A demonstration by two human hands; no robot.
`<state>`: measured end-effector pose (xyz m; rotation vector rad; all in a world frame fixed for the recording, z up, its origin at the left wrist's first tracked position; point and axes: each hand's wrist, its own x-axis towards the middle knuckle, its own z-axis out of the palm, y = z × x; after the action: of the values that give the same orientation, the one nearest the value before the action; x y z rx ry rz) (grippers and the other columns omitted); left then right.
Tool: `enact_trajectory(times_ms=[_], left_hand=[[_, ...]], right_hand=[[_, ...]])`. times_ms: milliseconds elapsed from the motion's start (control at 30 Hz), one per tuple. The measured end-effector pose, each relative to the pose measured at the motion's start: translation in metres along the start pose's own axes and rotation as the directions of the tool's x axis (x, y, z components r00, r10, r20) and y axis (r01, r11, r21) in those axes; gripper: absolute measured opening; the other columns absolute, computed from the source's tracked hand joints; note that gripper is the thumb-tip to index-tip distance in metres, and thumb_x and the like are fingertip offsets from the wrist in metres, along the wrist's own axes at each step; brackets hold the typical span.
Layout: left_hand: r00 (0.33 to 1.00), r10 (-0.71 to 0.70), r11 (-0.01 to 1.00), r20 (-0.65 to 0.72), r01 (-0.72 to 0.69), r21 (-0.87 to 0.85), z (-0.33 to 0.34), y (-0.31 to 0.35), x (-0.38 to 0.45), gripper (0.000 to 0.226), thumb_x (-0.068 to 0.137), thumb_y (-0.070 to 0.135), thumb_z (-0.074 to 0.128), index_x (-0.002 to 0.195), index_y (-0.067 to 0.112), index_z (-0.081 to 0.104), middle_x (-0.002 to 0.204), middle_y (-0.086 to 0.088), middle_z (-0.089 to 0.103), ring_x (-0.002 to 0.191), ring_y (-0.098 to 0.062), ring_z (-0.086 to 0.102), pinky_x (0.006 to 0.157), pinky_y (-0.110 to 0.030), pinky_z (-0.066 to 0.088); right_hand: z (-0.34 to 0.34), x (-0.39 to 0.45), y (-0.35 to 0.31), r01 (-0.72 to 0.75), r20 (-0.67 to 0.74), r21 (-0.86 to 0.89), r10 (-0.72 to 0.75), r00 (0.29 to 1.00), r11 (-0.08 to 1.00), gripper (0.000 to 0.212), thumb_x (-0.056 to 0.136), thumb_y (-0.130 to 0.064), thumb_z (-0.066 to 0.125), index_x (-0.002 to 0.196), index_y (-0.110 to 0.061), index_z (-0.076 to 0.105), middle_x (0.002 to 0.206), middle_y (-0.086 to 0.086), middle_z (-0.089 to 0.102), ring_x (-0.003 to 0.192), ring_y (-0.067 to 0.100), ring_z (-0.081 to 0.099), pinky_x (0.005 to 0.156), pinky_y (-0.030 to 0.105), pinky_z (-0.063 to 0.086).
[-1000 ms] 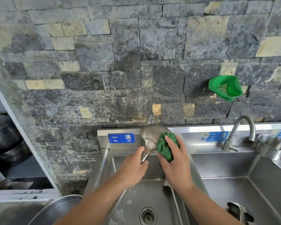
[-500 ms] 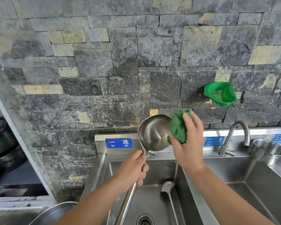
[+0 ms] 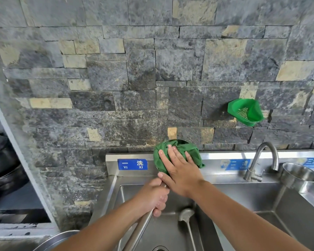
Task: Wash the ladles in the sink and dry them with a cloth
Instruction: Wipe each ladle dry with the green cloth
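I count two ladles: one (image 3: 140, 230) held upright, one (image 3: 186, 215) lying in the sink (image 3: 203, 230). One green cloth (image 3: 161, 160), one tap (image 3: 261, 160), one steel bowl (image 3: 299, 176), one green strainer (image 3: 246, 112). Two hands: left (image 3: 152, 198), right (image 3: 179, 171).

Left hand (image 3: 152, 198) fisted grip; right hand (image 3: 179, 171) flat.

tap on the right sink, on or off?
Off, as far as visible: no water falls from the faucet spout into the basin below.
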<state>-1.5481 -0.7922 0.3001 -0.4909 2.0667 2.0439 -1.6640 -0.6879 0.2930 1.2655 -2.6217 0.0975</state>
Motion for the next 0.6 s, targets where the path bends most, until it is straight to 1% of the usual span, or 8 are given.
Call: enact_trajectory(times_ms=[100,167,267,367,433,533,600], left_hand=[[1.000,0.004,1.000,-0.003,-0.004,0.001,-0.004,0.002,0.003,0.019,0.093,0.006,0.036,0.083,0.023,0.039,0.054,0.005,0.037,0.039,-0.007,0.029,0.041,-0.014,0.026],[1.000,0.016,1.000,-0.021,-0.015,0.020,-0.004,0.001,0.005,0.020,0.090,0.004,0.034,0.083,0.022,0.039,0.055,0.004,0.038,0.040,-0.008,0.029,0.041,-0.014,0.025],[0.999,0.022,0.998,-0.038,-0.020,0.058,-0.003,0.001,0.011,0.020,0.087,0.003,0.034,0.081,0.021,0.040,0.054,0.004,0.038,0.040,-0.008,0.030,0.041,-0.016,0.025],[0.999,-0.004,0.997,-0.034,0.007,0.082,0.001,0.001,0.018,0.021,0.088,0.004,0.036,0.076,0.021,0.041,0.053,0.005,0.038,0.040,-0.008,0.031,0.039,-0.016,0.025],[0.999,0.024,0.993,-0.028,-0.021,0.120,0.003,0.001,0.021,0.019,0.089,0.005,0.036,0.079,0.021,0.041,0.053,0.006,0.038,0.040,-0.008,0.030,0.039,-0.016,0.025],[0.999,0.041,0.988,-0.020,-0.038,0.148,0.008,0.000,0.029,0.017,0.091,0.005,0.037,0.084,0.020,0.040,0.054,0.005,0.037,0.039,-0.009,0.029,0.039,-0.017,0.026],[1.000,0.021,0.990,-0.002,-0.020,0.142,0.012,-0.003,0.033,0.017,0.091,0.004,0.039,0.085,0.020,0.039,0.054,0.004,0.037,0.039,-0.009,0.029,0.040,-0.016,0.027]], right_hand=[[-0.003,0.000,-0.002,-0.008,0.017,0.020,0.008,1.000,1.000,0.085,0.078,-0.073,-0.011,0.154,-0.036,-0.015,0.164,0.001,-0.015,0.152,0.017,-0.011,0.121,0.048,-0.003],[-0.003,-0.002,-0.004,-0.011,0.015,0.033,0.010,1.000,0.999,0.085,0.079,-0.076,-0.009,0.155,-0.037,-0.009,0.165,0.000,-0.008,0.152,0.017,-0.003,0.121,0.047,0.002],[-0.005,-0.005,-0.001,-0.019,0.019,0.046,0.018,1.000,0.999,0.078,0.086,-0.074,0.005,0.155,-0.039,0.003,0.165,-0.001,0.009,0.150,0.021,0.015,0.119,0.043,0.019],[-0.004,-0.009,0.010,-0.006,0.029,0.080,0.004,1.000,0.997,0.077,0.085,-0.072,0.011,0.154,-0.037,0.016,0.162,-0.003,0.022,0.145,0.024,0.029,0.111,0.041,0.034],[0.000,-0.010,0.019,0.016,0.005,0.090,-0.017,1.000,0.996,0.076,0.086,-0.071,0.014,0.152,-0.035,0.023,0.157,-0.003,0.032,0.139,0.024,0.037,0.105,0.040,0.041],[0.011,-0.015,0.033,0.050,-0.033,0.144,-0.045,0.998,0.988,0.076,0.086,-0.074,0.022,0.148,-0.032,0.034,0.142,-0.006,0.047,0.126,0.021,0.050,0.089,0.037,0.050],[0.017,-0.019,0.042,0.085,-0.062,0.219,-0.073,0.995,0.972,0.074,0.085,-0.074,0.030,0.142,-0.030,0.042,0.131,-0.008,0.055,0.117,0.019,0.056,0.080,0.037,0.053]])
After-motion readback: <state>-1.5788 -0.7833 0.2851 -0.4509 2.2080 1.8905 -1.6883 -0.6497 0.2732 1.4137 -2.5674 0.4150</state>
